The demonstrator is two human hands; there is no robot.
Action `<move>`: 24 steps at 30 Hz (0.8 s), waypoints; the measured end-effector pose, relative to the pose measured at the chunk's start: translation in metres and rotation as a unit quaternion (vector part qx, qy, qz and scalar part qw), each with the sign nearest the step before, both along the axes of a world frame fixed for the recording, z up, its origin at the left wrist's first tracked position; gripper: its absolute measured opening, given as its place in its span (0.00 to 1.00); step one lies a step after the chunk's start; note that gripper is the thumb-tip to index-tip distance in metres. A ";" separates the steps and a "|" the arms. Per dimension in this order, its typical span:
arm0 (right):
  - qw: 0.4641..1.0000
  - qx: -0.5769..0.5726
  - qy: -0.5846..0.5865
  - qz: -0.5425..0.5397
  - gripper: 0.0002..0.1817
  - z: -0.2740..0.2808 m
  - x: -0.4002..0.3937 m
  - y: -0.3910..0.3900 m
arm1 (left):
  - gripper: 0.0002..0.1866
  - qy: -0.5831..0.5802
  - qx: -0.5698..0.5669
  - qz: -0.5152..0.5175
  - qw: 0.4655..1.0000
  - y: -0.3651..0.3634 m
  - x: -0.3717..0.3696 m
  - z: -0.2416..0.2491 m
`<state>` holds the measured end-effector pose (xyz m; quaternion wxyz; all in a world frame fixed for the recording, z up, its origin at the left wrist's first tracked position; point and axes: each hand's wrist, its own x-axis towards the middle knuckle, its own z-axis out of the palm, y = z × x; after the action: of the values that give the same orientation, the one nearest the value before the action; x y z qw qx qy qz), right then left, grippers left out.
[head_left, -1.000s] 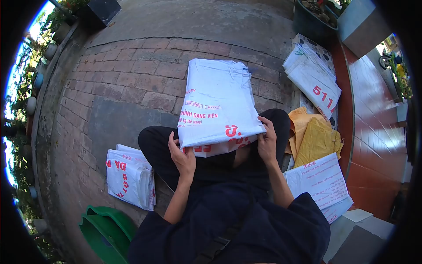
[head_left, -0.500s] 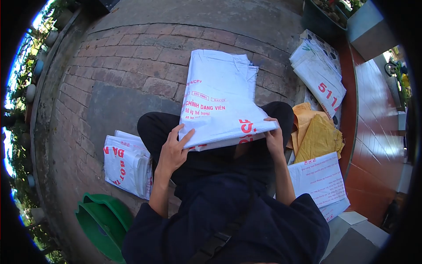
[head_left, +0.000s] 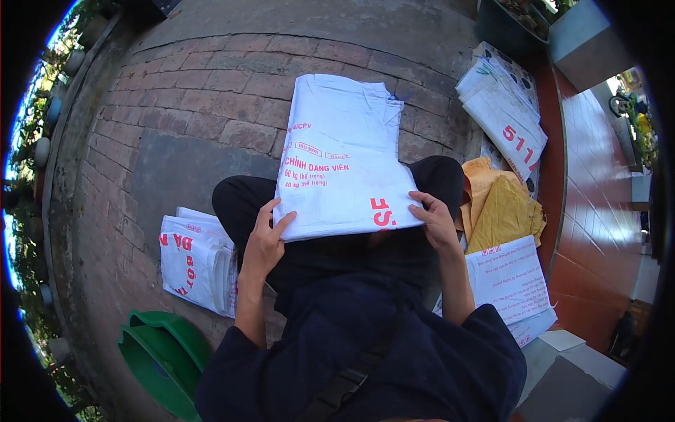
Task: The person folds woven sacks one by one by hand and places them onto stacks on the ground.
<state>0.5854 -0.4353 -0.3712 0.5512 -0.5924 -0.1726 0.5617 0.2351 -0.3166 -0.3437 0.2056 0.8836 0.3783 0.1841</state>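
Two hands hold the near corners of a folded white sack (head_left: 344, 169), which lies over the person's crossed legs (head_left: 436, 179), its far end extending above the brick paving (head_left: 232, 105). The left hand (head_left: 264, 243) is closed narrowly on the left corner, the right hand (head_left: 439, 224) likewise on the right; fingers under the sheet are hidden. The near edge runs nearly straight between them, while at the far right the layers sit unevenly, one projecting past another. Good handling, as judged here, calls for equal, outward tension at both corners, thumbs flat on the top layer, and all layers caught together, so that none slips or creases; the staggered far edges merit aligning. Around the person: a white sack pile (head_left: 197, 264) and green basin (head_left: 165, 359) at left; yellow sacks (head_left: 506, 214) and a printed white sack (head_left: 510, 281) at right.
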 end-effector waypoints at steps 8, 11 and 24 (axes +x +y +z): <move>0.999 0.005 0.004 -0.049 0.25 0.018 0.017 0.003 | 0.31 0.084 0.015 -0.119 0.989 0.000 -0.003 0.038; 0.996 -0.028 0.080 0.025 0.23 0.022 0.025 0.005 | 0.35 0.111 0.032 -0.142 0.983 -0.004 -0.001 0.024; 0.852 0.104 -0.506 0.083 0.51 0.017 0.029 0.017 | 0.12 -0.369 -0.101 -0.043 0.923 0.024 0.023 0.017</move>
<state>0.6148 -0.4185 -0.3547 0.3971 -0.7176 -0.5336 0.2064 0.2580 -0.2928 -0.3269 0.4266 0.7433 0.2538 0.4484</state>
